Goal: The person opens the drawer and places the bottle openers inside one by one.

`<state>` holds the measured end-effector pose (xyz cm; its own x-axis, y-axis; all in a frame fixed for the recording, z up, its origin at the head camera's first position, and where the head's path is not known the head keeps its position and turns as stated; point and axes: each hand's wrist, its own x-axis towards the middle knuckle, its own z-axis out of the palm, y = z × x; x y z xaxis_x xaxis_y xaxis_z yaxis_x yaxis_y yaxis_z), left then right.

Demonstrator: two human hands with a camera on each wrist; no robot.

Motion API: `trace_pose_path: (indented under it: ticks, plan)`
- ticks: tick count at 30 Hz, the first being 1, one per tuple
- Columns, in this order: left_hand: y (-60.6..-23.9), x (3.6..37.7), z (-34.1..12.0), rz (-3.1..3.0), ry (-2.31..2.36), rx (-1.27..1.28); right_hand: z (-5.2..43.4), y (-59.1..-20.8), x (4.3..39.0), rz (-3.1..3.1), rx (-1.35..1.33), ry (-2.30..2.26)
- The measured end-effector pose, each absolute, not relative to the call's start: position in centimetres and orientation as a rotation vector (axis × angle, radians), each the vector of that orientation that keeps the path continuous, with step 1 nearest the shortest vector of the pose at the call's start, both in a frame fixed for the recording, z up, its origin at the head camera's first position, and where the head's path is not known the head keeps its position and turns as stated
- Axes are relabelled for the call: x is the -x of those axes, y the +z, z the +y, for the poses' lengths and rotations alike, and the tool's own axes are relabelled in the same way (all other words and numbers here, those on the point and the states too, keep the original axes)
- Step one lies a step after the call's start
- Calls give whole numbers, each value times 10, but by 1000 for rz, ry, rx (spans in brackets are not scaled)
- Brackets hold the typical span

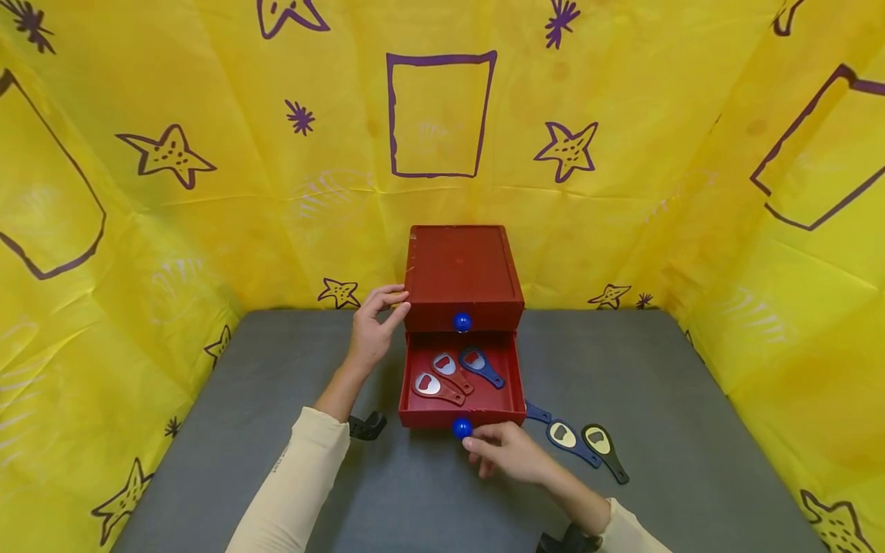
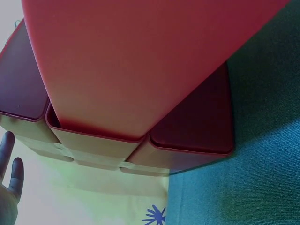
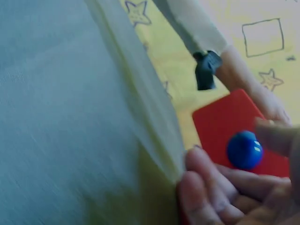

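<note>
A red two-drawer box (image 1: 463,265) has its lower drawer (image 1: 415,418) pulled out. Inside lie two red bottle openers (image 1: 439,388) and a blue bottle opener (image 1: 482,365). My right hand (image 1: 512,453) is at the blue knob (image 1: 462,428) of that drawer, pinching it between thumb and bent fingers; the right wrist view shows the knob (image 3: 244,150) between them. My left hand (image 1: 373,326) rests its fingertips against the box's left side, fingers extended. In the left wrist view, part of that hand (image 2: 9,187) shows beside the red box wall (image 2: 117,56).
On the grey table (image 1: 297,369), right of the drawer, lie a blue bottle opener (image 1: 572,444), another blue one (image 1: 537,412) partly hidden by the drawer, and a black bottle opener (image 1: 605,453). The upper drawer, with its blue knob (image 1: 462,322), is closed. A yellow patterned sheet (image 1: 276,230) surrounds the table.
</note>
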<state>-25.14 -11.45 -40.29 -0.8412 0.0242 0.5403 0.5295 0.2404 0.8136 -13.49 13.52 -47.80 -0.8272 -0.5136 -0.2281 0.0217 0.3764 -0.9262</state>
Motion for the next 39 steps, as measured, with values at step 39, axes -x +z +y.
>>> trace_pose_path:
  ticks: [39]
  plan:
    - [-404, 252, -111, -2064, -1630, 505, 102, -486, 172, 1889, -115, -2108]
